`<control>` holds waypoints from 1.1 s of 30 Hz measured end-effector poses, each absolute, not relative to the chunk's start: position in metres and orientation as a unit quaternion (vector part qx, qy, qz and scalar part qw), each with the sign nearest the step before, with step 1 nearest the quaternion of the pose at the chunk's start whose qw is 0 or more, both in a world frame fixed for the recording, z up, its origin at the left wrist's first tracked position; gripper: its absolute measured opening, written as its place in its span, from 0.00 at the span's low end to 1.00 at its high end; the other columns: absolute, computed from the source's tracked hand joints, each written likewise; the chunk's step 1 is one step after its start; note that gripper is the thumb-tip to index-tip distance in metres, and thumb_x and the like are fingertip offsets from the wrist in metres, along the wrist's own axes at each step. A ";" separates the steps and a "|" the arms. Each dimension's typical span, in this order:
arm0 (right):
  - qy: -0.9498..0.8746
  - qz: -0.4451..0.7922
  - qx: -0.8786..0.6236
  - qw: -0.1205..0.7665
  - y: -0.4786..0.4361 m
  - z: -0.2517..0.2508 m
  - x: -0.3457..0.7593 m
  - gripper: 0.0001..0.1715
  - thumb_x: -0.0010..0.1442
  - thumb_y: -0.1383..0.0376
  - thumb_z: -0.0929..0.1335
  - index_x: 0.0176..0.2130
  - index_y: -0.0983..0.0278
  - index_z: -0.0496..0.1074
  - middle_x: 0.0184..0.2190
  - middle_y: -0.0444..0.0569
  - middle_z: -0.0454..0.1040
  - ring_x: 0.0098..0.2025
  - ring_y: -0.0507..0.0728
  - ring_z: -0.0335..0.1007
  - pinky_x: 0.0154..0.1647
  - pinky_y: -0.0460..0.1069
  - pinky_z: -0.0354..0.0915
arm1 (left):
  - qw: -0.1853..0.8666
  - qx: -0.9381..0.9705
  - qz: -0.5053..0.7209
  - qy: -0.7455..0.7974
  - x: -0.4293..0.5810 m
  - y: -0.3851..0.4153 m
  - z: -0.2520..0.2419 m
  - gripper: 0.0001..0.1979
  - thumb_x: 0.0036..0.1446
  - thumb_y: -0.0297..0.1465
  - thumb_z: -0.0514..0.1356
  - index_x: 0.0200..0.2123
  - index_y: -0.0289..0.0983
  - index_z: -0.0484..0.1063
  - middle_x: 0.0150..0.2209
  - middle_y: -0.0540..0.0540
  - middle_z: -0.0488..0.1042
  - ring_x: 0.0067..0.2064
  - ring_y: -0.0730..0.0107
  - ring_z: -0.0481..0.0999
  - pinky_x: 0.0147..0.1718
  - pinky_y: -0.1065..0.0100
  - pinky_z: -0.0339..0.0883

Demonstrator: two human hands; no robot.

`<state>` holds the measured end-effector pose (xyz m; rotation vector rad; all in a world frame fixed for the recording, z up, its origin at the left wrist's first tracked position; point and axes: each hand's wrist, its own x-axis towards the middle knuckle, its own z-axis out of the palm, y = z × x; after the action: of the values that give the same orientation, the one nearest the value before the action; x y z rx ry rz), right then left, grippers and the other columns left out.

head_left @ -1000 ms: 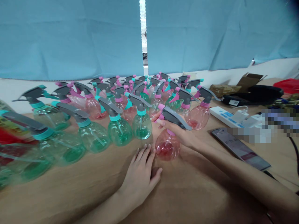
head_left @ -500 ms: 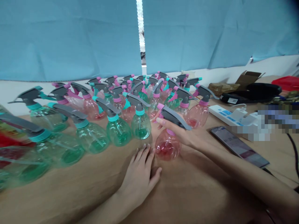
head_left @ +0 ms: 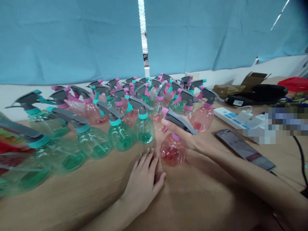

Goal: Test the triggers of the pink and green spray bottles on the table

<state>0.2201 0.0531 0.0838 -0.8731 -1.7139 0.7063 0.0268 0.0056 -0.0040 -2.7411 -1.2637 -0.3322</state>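
Observation:
A pink spray bottle (head_left: 172,153) with a grey head and pink nozzle stands tilted slightly on the table, some liquid in its bottom. My right hand (head_left: 184,136) is wrapped round its neck, fingers curled at the trigger under the grey head; the trigger itself is mostly hidden. Palm down on the wood, my left hand (head_left: 143,179) lies flat with fingers a little apart, its tips close to the base of that bottle. Just beyond my left hand stand a green spray bottle (head_left: 144,131) and another green spray bottle (head_left: 121,136).
Several more green and pink spray bottles crowd the table's back and left, among them a pink one (head_left: 204,117). To the right lie a phone (head_left: 244,149), a white power strip (head_left: 227,115) with plugs, and a cardboard box (head_left: 255,80). A blue curtain (head_left: 72,38) hangs behind.
The fingers of my right hand have curled in from a straighter pose, closing round the bottle's trigger. My left hand and the bottles stay in place; the view has shifted slightly.

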 end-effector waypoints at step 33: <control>-0.680 0.332 -0.368 0.541 0.046 0.081 0.219 0.06 0.58 0.59 0.69 0.32 0.59 0.70 0.31 0.43 0.72 0.34 0.53 0.67 0.38 0.49 0.66 | 0.023 -0.901 -0.133 -0.412 0.026 0.005 -0.004 0.26 0.63 0.39 0.53 0.59 0.30 0.61 0.61 0.33 0.62 0.62 0.49 0.61 0.57 0.48 0.57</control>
<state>0.2191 0.0460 0.0811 -0.8736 -1.6150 0.7894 0.0258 0.0052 -0.0044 -2.7899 -1.2747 -0.4108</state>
